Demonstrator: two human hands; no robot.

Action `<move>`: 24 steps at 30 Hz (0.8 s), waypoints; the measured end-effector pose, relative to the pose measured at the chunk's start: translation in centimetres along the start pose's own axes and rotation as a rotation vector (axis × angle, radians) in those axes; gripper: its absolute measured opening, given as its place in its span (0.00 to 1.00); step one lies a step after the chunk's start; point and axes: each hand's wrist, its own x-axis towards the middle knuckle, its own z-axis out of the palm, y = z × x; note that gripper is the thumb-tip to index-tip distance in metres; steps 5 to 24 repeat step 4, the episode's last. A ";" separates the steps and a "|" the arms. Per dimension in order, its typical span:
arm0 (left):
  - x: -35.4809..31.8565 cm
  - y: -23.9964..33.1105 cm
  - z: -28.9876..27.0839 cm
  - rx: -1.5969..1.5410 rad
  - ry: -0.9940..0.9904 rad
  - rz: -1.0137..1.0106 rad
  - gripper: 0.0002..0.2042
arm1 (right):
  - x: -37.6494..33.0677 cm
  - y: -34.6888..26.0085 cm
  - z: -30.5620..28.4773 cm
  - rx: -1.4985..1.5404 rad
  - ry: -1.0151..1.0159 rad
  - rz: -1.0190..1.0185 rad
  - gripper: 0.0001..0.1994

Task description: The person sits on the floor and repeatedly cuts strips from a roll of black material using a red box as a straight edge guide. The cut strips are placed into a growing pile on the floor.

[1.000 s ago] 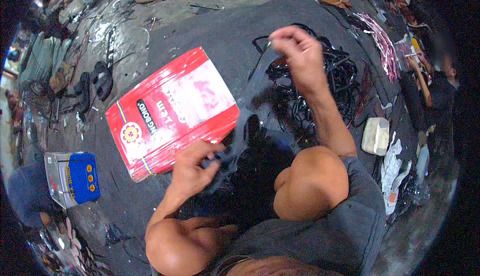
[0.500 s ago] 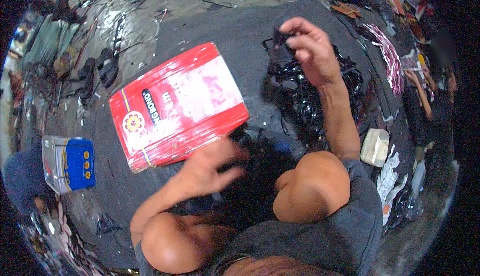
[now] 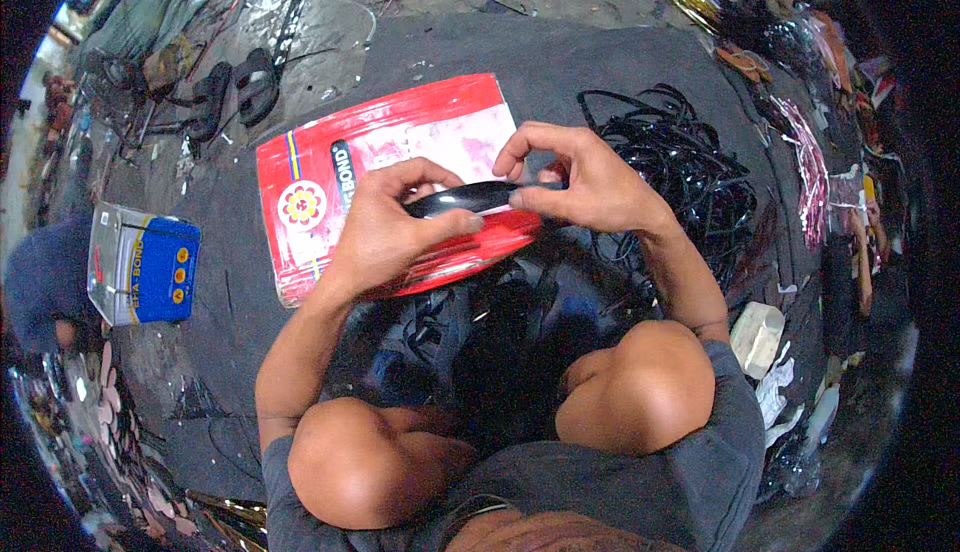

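Observation:
Over the near side of a red and white tin [image 3: 275,177], both hands hold a glossy black curved piece [image 3: 470,197], long and narrow. My left hand [image 3: 385,227] grips its left end, thumb along the near side and fingers behind. At the other end my right hand [image 3: 595,182] pinches it between thumb and curled fingers. The tin lies on the dark mat and is partly covered by my hands. Just beyond my right wrist is a tangled heap of shiny black strips [image 3: 695,177]. More dark material [image 3: 470,327] lies between my knees, its kind unclear.
A blue and silver tin [image 3: 165,272] stands at left, beside a partly visible person [image 3: 45,282]. A whitish block [image 3: 757,337] sits by my right knee. Pink strips [image 3: 805,167] and another person's arm [image 3: 862,262] are at far right. Black objects [image 3: 258,87] lie at back left.
My right hand has come from above the black heap to over the tin. The left hand has risen to meet it, and both now hold the black piece.

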 end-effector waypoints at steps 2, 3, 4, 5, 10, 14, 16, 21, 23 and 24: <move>-0.4 0.2 -1.7 -0.001 0.062 0.006 0.10 | 0.1 0.8 -0.3 -0.133 -0.091 -0.031 0.11; -0.4 -1.0 -3.1 0.135 0.104 0.037 0.09 | 0.1 0.7 -0.5 -0.198 -0.087 -0.009 0.12; -0.7 -1.1 -4.5 0.153 0.138 0.058 0.08 | 0.2 0.6 -0.6 -0.259 -0.086 0.014 0.14; -0.7 -1.1 -4.5 0.153 0.138 0.058 0.08 | 0.2 0.6 -0.6 -0.259 -0.086 0.014 0.14; -0.7 -1.1 -4.5 0.153 0.138 0.058 0.08 | 0.2 0.6 -0.6 -0.259 -0.086 0.014 0.14; -0.7 -1.1 -4.5 0.153 0.138 0.058 0.08 | 0.2 0.6 -0.6 -0.259 -0.086 0.014 0.14; -0.7 -1.1 -4.5 0.153 0.138 0.058 0.08 | 0.2 0.6 -0.6 -0.259 -0.086 0.014 0.14; -0.7 -1.1 -4.5 0.153 0.138 0.058 0.08 | 0.2 0.6 -0.6 -0.259 -0.086 0.014 0.14; -0.7 -1.1 -4.5 0.153 0.138 0.058 0.08 | 0.2 0.6 -0.6 -0.259 -0.086 0.014 0.14; -0.7 -1.1 -4.5 0.153 0.138 0.058 0.08 | 0.2 0.6 -0.6 -0.259 -0.086 0.014 0.14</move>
